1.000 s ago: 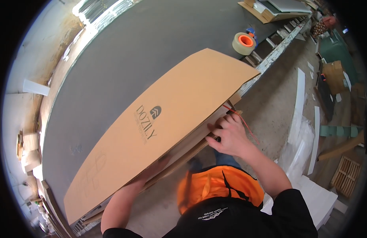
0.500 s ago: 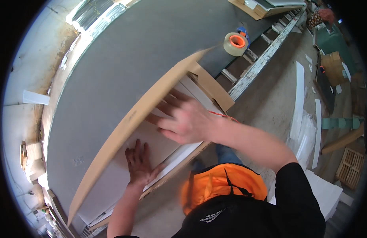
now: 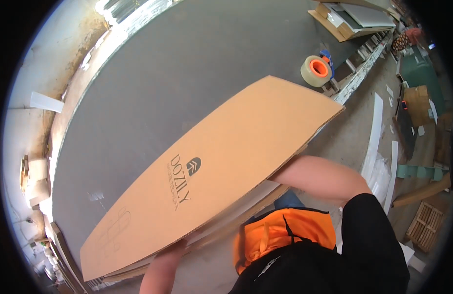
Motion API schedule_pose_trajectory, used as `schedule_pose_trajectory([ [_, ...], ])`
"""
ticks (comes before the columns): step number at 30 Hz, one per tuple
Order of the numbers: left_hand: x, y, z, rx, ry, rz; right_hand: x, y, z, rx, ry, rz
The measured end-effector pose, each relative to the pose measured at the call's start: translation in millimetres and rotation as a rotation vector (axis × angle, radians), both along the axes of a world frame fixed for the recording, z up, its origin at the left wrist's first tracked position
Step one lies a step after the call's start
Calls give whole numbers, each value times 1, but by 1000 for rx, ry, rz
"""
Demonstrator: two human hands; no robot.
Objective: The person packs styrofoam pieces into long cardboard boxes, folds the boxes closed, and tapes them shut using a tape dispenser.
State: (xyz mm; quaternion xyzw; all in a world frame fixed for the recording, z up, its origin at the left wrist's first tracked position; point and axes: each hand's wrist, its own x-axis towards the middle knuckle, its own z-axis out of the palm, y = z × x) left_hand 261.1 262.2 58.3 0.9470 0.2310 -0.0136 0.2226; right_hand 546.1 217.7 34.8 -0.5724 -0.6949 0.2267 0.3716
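A large flap of brown cardboard [image 3: 226, 147] with dark printing lies folded over the box it belongs to. Beneath its near edge, a strip of the white contents [image 3: 236, 201] shows in the gap above the box's lower cardboard wall [image 3: 265, 202]. My left forearm [image 3: 160, 274] reaches under that edge toward the left, and its hand is hidden by the flap. Farther right, my right forearm [image 3: 319, 176] goes in under the same edge. The fingers of my right hand are covered too, so neither hand's hold shows.
A tape roll with an orange core [image 3: 318, 68] stands on the grey tabletop [image 3: 187, 59] beyond the flap's far right corner. Another opened carton [image 3: 351, 24] is at the back right. White strips [image 3: 376, 122] and a slatted wooden piece [image 3: 426, 217] lie on the floor at right.
The flap stood nearly on edge and has swung down toward me over the contents. Both my hands, visible on the white contents before, are now covered by it.
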Motion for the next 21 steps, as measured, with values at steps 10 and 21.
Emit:
schedule_pose_trajectory([
  [10, 2, 6, 32, 9, 117, -42, 24, -29, 28, -480, -322, -10],
  [21, -16, -9, 16, 24, 113, 22, -21, -61, 61, -669, -413, 73],
])
